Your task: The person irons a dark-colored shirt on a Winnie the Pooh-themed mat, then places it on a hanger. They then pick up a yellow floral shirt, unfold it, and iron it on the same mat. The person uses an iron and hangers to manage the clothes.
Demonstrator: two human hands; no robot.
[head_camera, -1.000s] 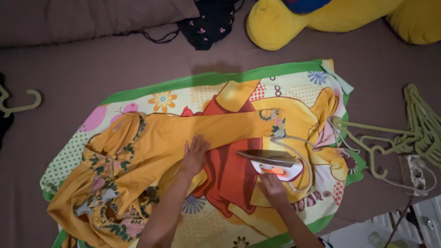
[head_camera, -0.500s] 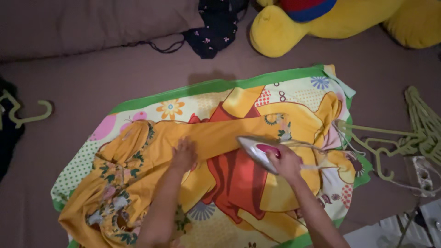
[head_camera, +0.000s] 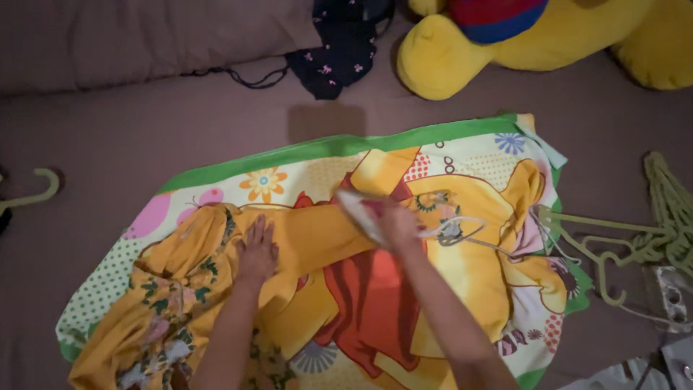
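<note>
Right hand [head_camera: 399, 222] grips the white-and-pink clothes iron [head_camera: 359, 212] on the mustard-yellow floral garment [head_camera: 216, 267], which the left hand [head_camera: 256, 249], open and flat, presses onto the green-bordered cartoon-print blanket [head_camera: 462, 148].

Reaching in from the near edge, both bare forearms angling away toward the far side. Left hand [head_camera: 256, 249] lying flat, palm down, fingers spread and pointing away. Right hand [head_camera: 398, 220] curling closed in a grip, knuckles up, right forearm slanting from near right toward far left.
</note>
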